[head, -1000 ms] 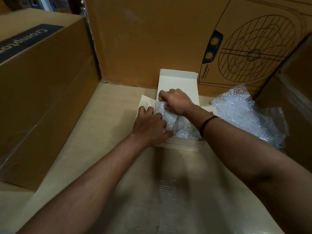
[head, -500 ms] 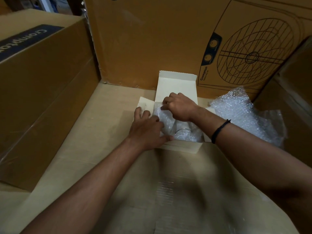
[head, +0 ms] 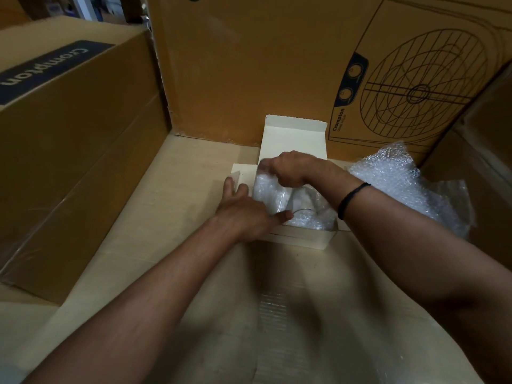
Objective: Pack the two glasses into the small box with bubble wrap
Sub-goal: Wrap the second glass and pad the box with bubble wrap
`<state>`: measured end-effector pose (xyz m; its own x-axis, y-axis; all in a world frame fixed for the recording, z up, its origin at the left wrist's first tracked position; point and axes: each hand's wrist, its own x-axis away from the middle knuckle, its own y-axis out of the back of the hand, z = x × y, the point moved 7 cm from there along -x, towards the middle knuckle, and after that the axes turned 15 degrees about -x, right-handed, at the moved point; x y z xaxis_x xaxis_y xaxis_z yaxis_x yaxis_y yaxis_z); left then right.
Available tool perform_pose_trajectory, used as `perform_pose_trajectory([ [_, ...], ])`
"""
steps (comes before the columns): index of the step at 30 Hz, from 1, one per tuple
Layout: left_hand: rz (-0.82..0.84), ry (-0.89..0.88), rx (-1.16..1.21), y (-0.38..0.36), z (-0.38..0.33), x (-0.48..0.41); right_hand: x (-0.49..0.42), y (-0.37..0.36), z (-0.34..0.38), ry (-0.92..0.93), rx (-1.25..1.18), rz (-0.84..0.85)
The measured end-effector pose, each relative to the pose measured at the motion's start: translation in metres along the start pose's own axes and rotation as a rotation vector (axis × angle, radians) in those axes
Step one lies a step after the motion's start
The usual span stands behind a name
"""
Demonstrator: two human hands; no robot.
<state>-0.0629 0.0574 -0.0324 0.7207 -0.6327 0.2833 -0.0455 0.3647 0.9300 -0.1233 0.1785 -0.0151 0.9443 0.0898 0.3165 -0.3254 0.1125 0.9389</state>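
A small cream box [head: 302, 236] lies open on a cardboard surface, its lid flap [head: 293, 139] standing up at the back. Inside it sits bubble wrap [head: 273, 191] around a clear glass, whose rim [head: 302, 210] shows near the front. My right hand [head: 291, 169] pinches the bubble wrap at the box's back left corner. My left hand [head: 246, 212] rests on the box's left edge, fingers straight along the side flap [head: 241, 173], thumb against the wrap. A second glass cannot be made out.
A loose heap of bubble wrap [head: 407, 187] lies right of the box. Large brown cartons stand close: one on the left [head: 69, 151], one behind [head: 235, 65] with a fan drawing, one at the far right [head: 487, 162]. The cardboard floor [head: 166, 206] spreads toward me.
My right hand has lifted slightly and pulled the bubble wrap up at the back left of the box. My left hand stays on the left edge of the box.
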Motion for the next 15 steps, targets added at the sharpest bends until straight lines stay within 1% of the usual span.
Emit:
perform_pose_trajectory([
  [2,-0.123,0.0,-0.009,0.003,0.003,-0.001,0.004,0.001,0.006,0.059,-0.016,-0.003],
  [3,-0.149,-0.005,-0.023,0.003,0.003,0.0,0.006,-0.002,0.009,0.09,0.013,0.007],
  [6,-0.08,-0.01,-0.076,-0.006,-0.003,0.002,0.007,-0.017,0.014,0.12,0.128,0.043],
  [10,0.015,0.019,-0.083,-0.007,-0.006,0.002,0.002,-0.027,0.017,0.087,0.205,0.07],
  [13,0.067,0.03,-0.075,-0.011,-0.005,-0.002,0.001,-0.028,0.015,0.047,0.153,0.103],
  [14,0.059,0.03,-0.064,-0.012,-0.005,-0.002,0.003,-0.023,0.013,0.028,0.092,0.072],
  [15,0.025,0.03,-0.05,-0.013,-0.004,-0.002,0.005,-0.015,0.008,0.006,0.041,0.007],
])
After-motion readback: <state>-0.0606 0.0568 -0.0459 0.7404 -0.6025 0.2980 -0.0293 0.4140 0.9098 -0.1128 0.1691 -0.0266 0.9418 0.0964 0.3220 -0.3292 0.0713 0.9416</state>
